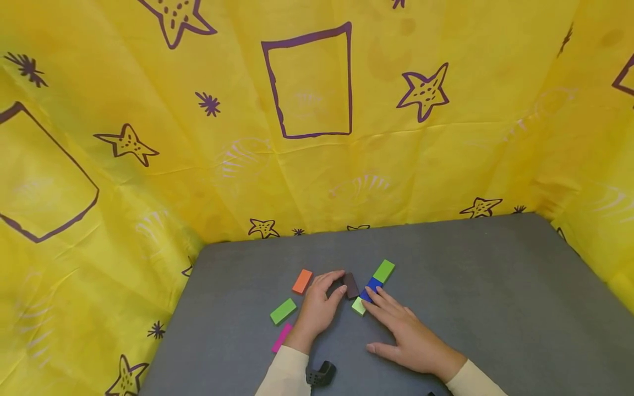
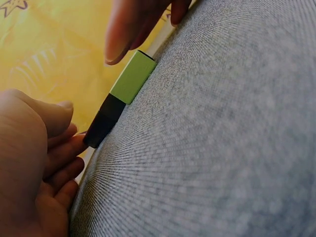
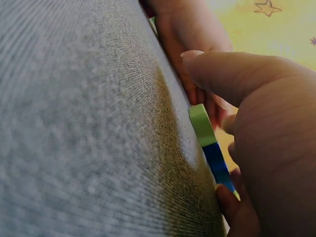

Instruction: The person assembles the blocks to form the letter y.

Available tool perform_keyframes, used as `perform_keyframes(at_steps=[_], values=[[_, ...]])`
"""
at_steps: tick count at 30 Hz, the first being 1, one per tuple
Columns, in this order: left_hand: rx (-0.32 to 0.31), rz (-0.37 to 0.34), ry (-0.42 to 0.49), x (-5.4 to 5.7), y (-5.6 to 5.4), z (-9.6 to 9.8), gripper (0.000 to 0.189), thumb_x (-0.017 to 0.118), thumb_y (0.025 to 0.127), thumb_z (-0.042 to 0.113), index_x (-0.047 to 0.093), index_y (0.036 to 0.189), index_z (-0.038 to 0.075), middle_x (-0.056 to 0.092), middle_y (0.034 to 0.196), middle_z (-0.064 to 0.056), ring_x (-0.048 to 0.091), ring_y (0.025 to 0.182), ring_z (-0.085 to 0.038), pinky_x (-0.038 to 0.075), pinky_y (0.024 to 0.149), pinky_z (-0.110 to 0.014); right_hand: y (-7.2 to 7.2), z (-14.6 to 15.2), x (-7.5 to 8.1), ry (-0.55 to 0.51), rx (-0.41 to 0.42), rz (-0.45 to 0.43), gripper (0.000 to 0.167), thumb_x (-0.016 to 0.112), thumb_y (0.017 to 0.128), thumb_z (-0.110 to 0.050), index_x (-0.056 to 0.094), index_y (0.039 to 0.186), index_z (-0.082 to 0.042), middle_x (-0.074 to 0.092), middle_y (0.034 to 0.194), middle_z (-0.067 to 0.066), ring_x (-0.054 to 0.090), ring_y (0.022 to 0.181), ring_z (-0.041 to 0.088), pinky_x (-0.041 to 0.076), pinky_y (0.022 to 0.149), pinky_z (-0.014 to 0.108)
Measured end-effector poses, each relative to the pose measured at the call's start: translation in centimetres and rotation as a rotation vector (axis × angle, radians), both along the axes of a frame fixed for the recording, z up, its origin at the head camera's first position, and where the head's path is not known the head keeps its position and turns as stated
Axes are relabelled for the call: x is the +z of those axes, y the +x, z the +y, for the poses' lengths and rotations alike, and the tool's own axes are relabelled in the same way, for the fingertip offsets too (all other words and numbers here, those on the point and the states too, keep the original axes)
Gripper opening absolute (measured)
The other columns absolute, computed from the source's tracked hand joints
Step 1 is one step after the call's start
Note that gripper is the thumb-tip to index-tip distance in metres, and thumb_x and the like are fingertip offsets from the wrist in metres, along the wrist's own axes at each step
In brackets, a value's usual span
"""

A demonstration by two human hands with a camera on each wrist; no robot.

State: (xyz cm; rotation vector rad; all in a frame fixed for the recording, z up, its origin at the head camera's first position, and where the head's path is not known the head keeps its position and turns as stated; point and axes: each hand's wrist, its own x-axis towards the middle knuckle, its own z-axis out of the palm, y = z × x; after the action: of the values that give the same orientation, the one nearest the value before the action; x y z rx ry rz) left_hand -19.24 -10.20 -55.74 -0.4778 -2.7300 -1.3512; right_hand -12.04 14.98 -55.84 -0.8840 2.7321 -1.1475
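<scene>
Left of the tabletop (image 1: 238,286) a yellow cloth (image 1: 218,165) printed with purple stars and frames hangs; it also runs behind the far edge and along the right edge.

Left group, nearer the left edge than the right: magenta block (image 1: 280,337), partly covered by the left wrist; mid-green block (image 1: 283,312), lying oblique, farther from the near side; orange block (image 1: 302,281), nearest of these three to the far edge. All three lie flat, apart from each other.

Left hand (image 1: 319,308): fingers bent loosely, thumb apart from them, not closed around anything. In the left wrist view a fingertip meets the end of the dark brown block (image 1: 351,285); the thumb stands clear. Black perforated strap (image 1: 322,374) at the cream left sleeve (image 1: 287,371).

Dark brown block lies between the two hands, just beside the row to its right. Contact with that row: cannot tell.

Row, slanting from the near left toward the far right corner: pale green block (image 1: 359,306), blue block (image 1: 369,292), bright green block (image 1: 384,270). Ends meet in line; the bright green one is closest to the far edge.

Right hand (image 1: 403,333): open, fingers extended, thumb spread wide. Fingertips rest at the blue block, with the index finger beside the pale green one; no grip seen. Cream right sleeve (image 1: 474,379) lies farthest right of the arm parts.
</scene>
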Motion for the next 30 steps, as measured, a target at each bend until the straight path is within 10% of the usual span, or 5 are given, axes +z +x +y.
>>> perform_keyframes(at_steps=[12,30], values=[[0.003,0.003,0.075,-0.3,-0.1,-0.3,0.038,0.061,0.114,0.030,0.070,0.146,0.012,0.067,0.146,-0.001,0.056,0.140,-0.026,0.043,0.115,-0.055,-1.7,-0.5,0.0,-0.004,-0.018,0.012,0.085,0.076,0.102,-0.053,0.043,0.168,-0.012,0.018,0.180,0.006,0.011,0.164,0.038,0.031,0.110,0.077],[-0.049,0.059,0.440,0.7,-0.2,-0.7,0.041,0.038,0.121,0.015,0.057,0.154,0.002,0.065,0.148,-0.011,0.055,0.143,-0.030,0.042,0.117,-0.055,-1.5,-0.1,-0.3,0.027,-0.008,0.060,0.081,0.076,0.100,-0.056,0.051,0.164,-0.013,0.023,0.179,0.006,0.012,0.164,0.037,0.034,0.112,0.072]])
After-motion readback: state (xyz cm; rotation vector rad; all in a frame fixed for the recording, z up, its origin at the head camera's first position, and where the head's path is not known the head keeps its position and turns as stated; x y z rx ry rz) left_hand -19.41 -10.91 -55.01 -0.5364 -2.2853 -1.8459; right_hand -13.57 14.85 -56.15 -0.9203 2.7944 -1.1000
